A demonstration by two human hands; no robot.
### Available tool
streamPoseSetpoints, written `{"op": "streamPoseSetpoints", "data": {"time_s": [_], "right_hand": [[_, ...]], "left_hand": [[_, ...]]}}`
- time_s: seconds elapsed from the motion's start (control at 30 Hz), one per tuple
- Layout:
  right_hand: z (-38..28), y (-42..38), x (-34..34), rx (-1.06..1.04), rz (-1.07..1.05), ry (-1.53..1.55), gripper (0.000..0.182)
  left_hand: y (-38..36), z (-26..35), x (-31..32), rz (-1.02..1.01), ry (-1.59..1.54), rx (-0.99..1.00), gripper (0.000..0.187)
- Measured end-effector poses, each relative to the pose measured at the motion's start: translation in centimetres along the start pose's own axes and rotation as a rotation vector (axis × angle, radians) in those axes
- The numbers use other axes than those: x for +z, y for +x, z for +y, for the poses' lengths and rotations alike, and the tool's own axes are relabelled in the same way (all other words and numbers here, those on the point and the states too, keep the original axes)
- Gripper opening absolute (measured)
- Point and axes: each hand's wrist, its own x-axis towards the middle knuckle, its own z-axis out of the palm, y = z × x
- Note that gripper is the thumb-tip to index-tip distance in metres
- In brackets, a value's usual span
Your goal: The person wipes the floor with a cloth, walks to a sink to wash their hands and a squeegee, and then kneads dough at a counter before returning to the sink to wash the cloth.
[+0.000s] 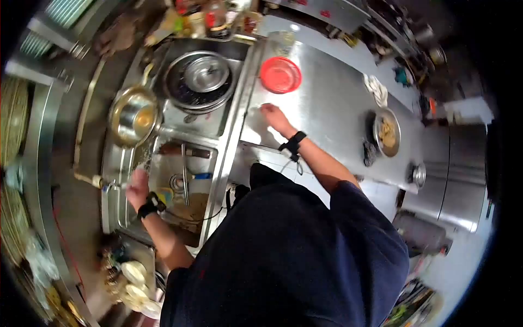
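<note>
Here's the steel pot [122,109], round and shiny, at the edge of the metal sink [235,121]; the left hand [138,188] is near it, blurred, its fingers impossible to make out. Over the smooth metal counter [327,98], the right hand [277,119] hangs near a round red basin [280,76], fingers drawn together, any pinch unclear. Farther back, a bottle [215,20], its label unreadably blurred.
</note>
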Motion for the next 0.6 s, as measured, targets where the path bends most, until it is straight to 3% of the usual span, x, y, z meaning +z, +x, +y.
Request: {"op": "streamPoseSetpoints", "data": {"time_s": [0.03,0.07,0.1,0.17,0.2,0.27,0.3,0.33,0.37,0.43,0.47,0.5,0.57,0.6], "right_hand": [[3.1,0.9,-4.0,0.093,0.051,-0.01,0.043],[7.1,2.0,-7.7,0.104,0.181,0.093,0.046],[10.0,3.6,-11.8,0.241,0.306,-0.09,0.051],[16.1,6.1,-18.9,0.195,0.574,-0.276,0.059],[14.1,5.6,-22.8,0.31,0.643,-0.172,0.061],[19.1,9.2,-30.8,0.395,0.728,-0.286,0.068],[22.6,11.3,-35.7,0.398,0.735,-0.48,0.073],[25.7,12.4,-39.1,0.405,0.731,-0.676,0.078],[25.9,12.8,-41.7,0.598,0.831,-0.657,0.086],[27.0,14.1,-47.3,0.866,0.919,-0.627,0.099],[28.1,14.4,-49.5,0.909,0.763,-0.929,0.1],[31.3,15.3,-52.1,0.922,0.741,-0.874,0.099],[28.7,14.1,-52.9,0.895,0.589,-0.687,0.093],[30.2,14.7,-53.2,0.888,0.617,-0.725,0.091]], "left_hand": [[-0.3,-1.7,2.5,0.31,-0.012,0.194,0.059],[-2.3,-3.3,5.1,0.374,0.097,0.183,0.057],[-3.1,-4.4,6.1,0.45,0.2,0.208,0.056],[-3.2,-4.5,4.8,0.613,0.432,0.196,0.048],[-3.1,-4.1,3.2,0.641,0.492,0.183,0.046],[-4.7,-7.1,3.4,0.753,0.699,0.251,0.046],[-6.2,-11.5,7.3,0.928,0.868,0.302,0.044],[-5.5,-8.2,1.9,0.767,0.901,0.268,0.043],[-6.2,-8.2,-0.2,0.669,1.02,0.303,0.044],[-8.0,-13.7,3.2,0.793,1.04,0.328,0.047],[-8.1,-13.5,2.7,0.874,1.058,0.28,0.048],[-8.9,-14.5,3.4,0.881,1.029,0.303,0.05],[-10.0,-14.3,2.7,0.807,1.124,0.275,0.049],[-10.4,-15.2,2.9,0.817,1.116,0.285,0.049]]}}
